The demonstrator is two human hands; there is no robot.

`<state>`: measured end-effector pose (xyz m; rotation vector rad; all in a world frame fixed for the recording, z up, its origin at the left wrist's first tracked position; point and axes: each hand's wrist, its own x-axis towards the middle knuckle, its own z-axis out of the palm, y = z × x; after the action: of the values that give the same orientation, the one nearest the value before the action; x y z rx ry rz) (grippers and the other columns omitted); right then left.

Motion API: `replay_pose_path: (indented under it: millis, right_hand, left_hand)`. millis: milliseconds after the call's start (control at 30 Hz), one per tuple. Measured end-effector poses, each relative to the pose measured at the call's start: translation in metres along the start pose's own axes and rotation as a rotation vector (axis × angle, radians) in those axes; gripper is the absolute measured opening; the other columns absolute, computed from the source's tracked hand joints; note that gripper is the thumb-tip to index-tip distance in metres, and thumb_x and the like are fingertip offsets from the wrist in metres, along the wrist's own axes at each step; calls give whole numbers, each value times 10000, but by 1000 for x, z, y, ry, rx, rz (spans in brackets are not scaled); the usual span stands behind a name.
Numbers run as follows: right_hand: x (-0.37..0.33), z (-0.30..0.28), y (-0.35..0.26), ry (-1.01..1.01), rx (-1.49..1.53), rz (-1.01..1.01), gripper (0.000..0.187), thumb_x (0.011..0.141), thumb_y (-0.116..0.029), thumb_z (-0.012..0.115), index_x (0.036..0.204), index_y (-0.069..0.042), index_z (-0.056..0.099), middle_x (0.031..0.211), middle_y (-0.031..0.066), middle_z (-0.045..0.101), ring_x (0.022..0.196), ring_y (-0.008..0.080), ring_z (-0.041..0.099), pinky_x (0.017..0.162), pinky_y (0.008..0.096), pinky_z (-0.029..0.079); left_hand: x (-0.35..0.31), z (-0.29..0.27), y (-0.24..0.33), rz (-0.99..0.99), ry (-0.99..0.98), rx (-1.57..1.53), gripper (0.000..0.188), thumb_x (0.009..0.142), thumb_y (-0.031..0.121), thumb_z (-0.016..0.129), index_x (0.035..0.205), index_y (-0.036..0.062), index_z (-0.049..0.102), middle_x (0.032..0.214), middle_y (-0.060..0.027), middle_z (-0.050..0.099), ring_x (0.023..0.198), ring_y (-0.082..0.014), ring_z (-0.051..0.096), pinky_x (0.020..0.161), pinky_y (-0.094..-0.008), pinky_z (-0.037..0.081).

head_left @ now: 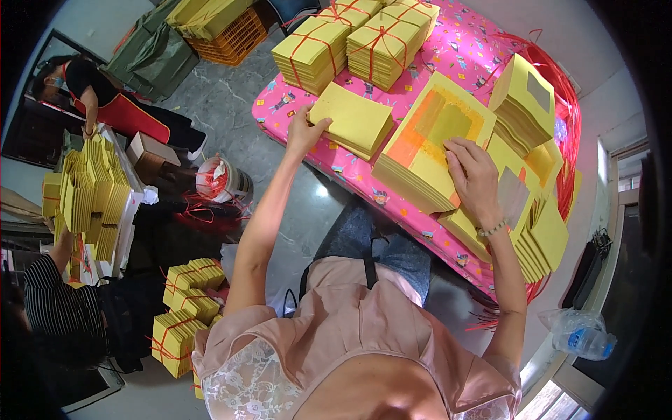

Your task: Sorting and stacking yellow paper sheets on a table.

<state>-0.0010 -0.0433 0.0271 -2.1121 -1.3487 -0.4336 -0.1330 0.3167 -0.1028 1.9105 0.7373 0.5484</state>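
Observation:
On the pink table lies a short stack of yellow paper [351,120]. My left hand [306,133] is closed on its left edge, thumb on top and fingers down the side. To the right stands a taller stack of yellow paper [413,161], whose top sheet bears an orange-bordered gold square. My right hand [472,173] rests on this top sheet near the square's right side, fingers bent and slightly apart, with nothing visibly gripped. A beaded bracelet [493,228] circles my right wrist.
Yellow paper bundles [311,52] tied with red ribbon stand at the table's far side. More loose stacks [525,101] and red ribbon strands [570,140] lie right. Tied bundles [175,336] stand lower left. Two people [115,105] work at another paper-laden table leftward, near a bucket [224,178].

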Motion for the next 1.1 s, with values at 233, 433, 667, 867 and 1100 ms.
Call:
replay_pose_path:
  millis: [233, 433, 667, 867, 1100]
  right_hand:
    - [-3, 1, 3, 11, -3, 10, 178, 909, -135, 659, 1055, -45, 707, 1054, 102, 697, 934, 285, 671, 806, 380, 528]
    - [-1, 0, -1, 3, 5, 10, 179, 912, -141, 658, 1056, -45, 706, 1056, 96, 698, 939, 283, 672, 813, 381, 527]
    - [-2, 1, 1, 9, -16, 7, 179, 913, -145, 659, 1054, -43, 704, 1056, 96, 696, 954, 281, 673, 816, 387, 527]
    - [-3, 0, -1, -1, 5, 27, 173, 913, -142, 658, 1045, -40, 702, 1044, 94, 692, 940, 282, 674, 812, 390, 526]
    - [-5, -12, -6, -42, 14, -4, 202, 886, -163, 683, 1043, -37, 698, 1072, 108, 674, 980, 300, 652, 828, 398, 519]
  left_hand:
    - [-19, 4, 27, 219, 211, 578, 623, 746, 271, 823, 1265, 19, 589, 1215, -204, 577, 991, -396, 624, 861, -458, 519]
    - [-15, 6, 34, 519, 88, 467, 442, 795, 152, 727, 1217, 50, 640, 1230, -191, 588, 1079, -414, 585, 942, -464, 475]
    - [-31, 42, 40, 483, -102, 559, 481, 900, 394, 597, 1302, 130, 607, 1380, -234, 510, 1283, -427, 457, 1061, -540, 355]
    - [-37, 52, 37, 511, -145, 892, 739, 888, 695, 514, 1506, 298, 428, 1566, -215, 325, 1439, -496, 241, 1143, -628, 202]
    - [-37, 52, 34, 500, -159, 845, 795, 878, 728, 494, 1523, 273, 399, 1585, -208, 291, 1456, -500, 194, 1160, -641, 153]
